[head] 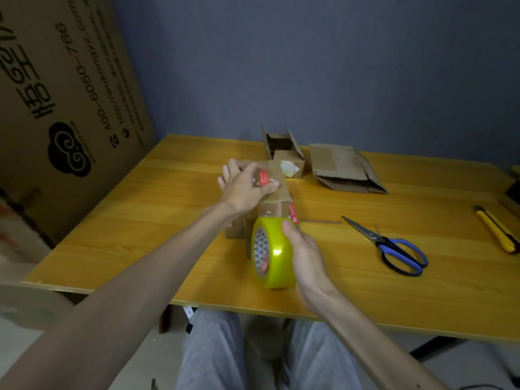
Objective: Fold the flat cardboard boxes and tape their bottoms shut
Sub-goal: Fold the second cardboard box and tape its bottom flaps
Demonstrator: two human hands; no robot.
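A small cardboard box (pixel 277 204) stands in the middle of the yellow table (pixel 140 220), with red printed tape on it. My left hand (pixel 244 187) presses flat on the box's upper face, thumb near a red label. My right hand (pixel 304 257) grips a yellow tape roll (pixel 277 254) just in front of the box, fingers through its core. Behind, a folded box (pixel 284 153) stands with its flaps up. A flat cardboard box (pixel 343 167) lies to the right of it.
Blue-handled scissors (pixel 394 249) lie on the table's right side. A yellow utility knife (pixel 496 229) rests near the right edge. A large printed carton (pixel 64 108) leans at the left. A blue wall rises behind the table.
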